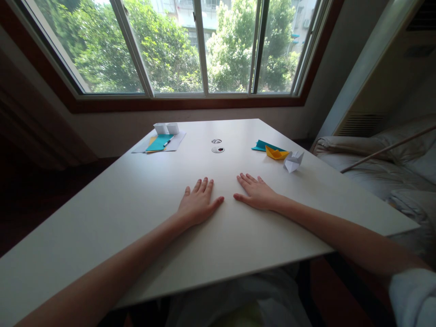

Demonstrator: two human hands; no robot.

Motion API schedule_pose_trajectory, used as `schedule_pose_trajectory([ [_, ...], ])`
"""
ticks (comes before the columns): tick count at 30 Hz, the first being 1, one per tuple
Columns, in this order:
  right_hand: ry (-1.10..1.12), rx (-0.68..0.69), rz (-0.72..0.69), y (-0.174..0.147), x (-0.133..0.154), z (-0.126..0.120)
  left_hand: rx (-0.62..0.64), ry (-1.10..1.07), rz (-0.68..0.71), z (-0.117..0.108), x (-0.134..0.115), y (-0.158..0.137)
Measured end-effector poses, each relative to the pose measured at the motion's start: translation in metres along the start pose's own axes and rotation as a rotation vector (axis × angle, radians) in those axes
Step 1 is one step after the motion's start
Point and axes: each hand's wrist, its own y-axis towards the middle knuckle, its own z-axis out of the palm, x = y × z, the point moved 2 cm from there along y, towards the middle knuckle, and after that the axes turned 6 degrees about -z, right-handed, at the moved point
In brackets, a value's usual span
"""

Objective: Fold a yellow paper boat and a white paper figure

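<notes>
My left hand (pixel 199 202) lies palm down on the white table (pixel 112 213), fingers spread and thumb pointing right. My right hand (pixel 255 193) rests flat in the same way, its fingers pointing forward and left. A gap separates the two thumbs, and neither hand holds anything. Beyond my right hand stand a yellow paper boat (pixel 276 153), a white folded paper figure (pixel 293 161) and a teal folded paper piece (pixel 267 145). Past my left hand, farther off, teal paper (pixel 160 142) lies on yellow and white sheets with a pen (pixel 168 141) on top.
Two small white boxes (pixel 165 128) stand at the table's far left. Near the far middle are two round discs, the nearer disc (pixel 218 149) with a dark spot. A window (pixel 200 50) is behind the table, and a sofa (pixel 368 154) stands at the right.
</notes>
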Motion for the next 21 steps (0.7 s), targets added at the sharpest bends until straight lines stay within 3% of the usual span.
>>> schedule_pose_trajectory([
  [21, -0.004, 0.010, 0.004, -0.0013, 0.0018, -0.0023, -0.009, -0.003, 0.003, 0.0014, 0.0007, -0.0005],
])
